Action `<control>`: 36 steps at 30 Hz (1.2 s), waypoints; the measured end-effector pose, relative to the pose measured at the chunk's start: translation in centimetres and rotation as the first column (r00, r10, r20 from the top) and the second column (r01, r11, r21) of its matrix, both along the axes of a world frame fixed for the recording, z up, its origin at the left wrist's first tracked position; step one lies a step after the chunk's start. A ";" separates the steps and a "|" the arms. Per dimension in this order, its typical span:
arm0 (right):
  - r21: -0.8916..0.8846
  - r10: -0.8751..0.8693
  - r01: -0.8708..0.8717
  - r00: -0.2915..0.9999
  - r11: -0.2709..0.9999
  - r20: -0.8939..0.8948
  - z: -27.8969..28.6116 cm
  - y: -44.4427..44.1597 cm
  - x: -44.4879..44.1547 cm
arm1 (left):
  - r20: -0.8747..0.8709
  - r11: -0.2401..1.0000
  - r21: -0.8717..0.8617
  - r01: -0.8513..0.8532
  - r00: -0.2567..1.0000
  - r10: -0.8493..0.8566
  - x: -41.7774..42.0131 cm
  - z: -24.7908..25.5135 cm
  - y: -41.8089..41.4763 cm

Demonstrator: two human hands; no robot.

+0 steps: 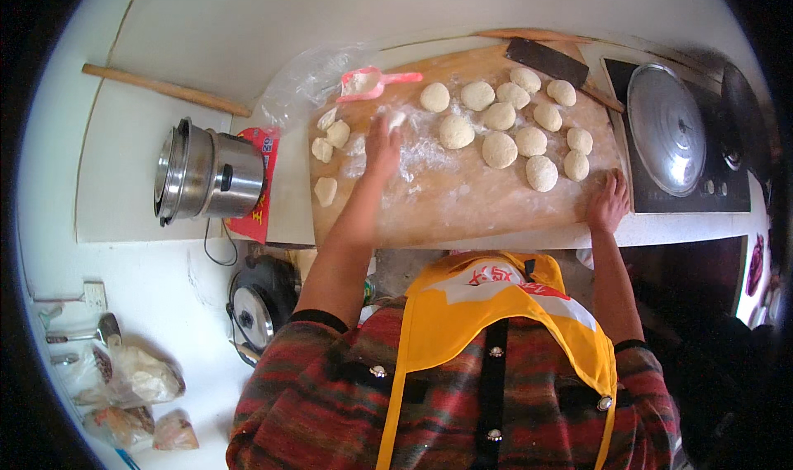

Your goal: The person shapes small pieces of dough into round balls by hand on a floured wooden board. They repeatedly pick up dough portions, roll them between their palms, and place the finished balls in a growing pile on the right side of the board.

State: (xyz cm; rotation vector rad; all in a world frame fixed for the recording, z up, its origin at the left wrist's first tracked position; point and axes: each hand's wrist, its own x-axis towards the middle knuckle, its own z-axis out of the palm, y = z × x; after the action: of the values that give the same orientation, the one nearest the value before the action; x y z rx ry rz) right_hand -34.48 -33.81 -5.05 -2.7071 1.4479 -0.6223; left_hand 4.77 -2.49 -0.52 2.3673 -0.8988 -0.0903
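Observation:
My left hand [384, 146], slightly blurred, reaches over the floured middle-left of the wooden board [471, 216]. A small white lump [396, 120], dough or flour, shows at its fingertips; whether the fingers grip it is unclear. My right hand [609, 201] lies on the board's right front corner with nothing in it. Several round dough balls [499, 150] are grouped from the middle to the right of the board. Along the left side sit several irregular dough pieces [337, 133]. Behind my left hand, a pink scoop [365, 84] with flour in it rests on the board.
A cleaver [547, 61] lies at the board's back right, beside a cooktop with a metal lid [666, 129]. To the left stands a steel pot [214, 172] on a red sheet [266, 185]. Clear plastic [303, 83] is bunched at the back left. A wooden stick [167, 90] lies farther left.

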 end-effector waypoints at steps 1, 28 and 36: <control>-0.006 -0.001 0.001 1.000 1.000 -0.003 -0.1 0.1 -0.1 | 0.031 0.995 0.094 0.018 0.999 -0.021 -1.1 0.2 -0.6; 0.046 0.014 -0.015 0.999 0.999 0.030 0.2 -0.1 0.5 | -0.232 0.975 0.121 -0.188 0.949 0.212 6.2 -2.9 -0.7; 0.029 0.002 -0.003 0.999 1.000 0.043 0.1 0.0 0.2 | -0.174 0.955 -0.069 -0.289 0.946 0.274 -0.1 1.0 -3.4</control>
State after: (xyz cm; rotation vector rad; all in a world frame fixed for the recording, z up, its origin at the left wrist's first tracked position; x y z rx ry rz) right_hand -34.30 -33.77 -4.93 -2.6560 1.4317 -0.6501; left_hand 4.72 -5.89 0.48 2.3362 -0.4712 -0.1221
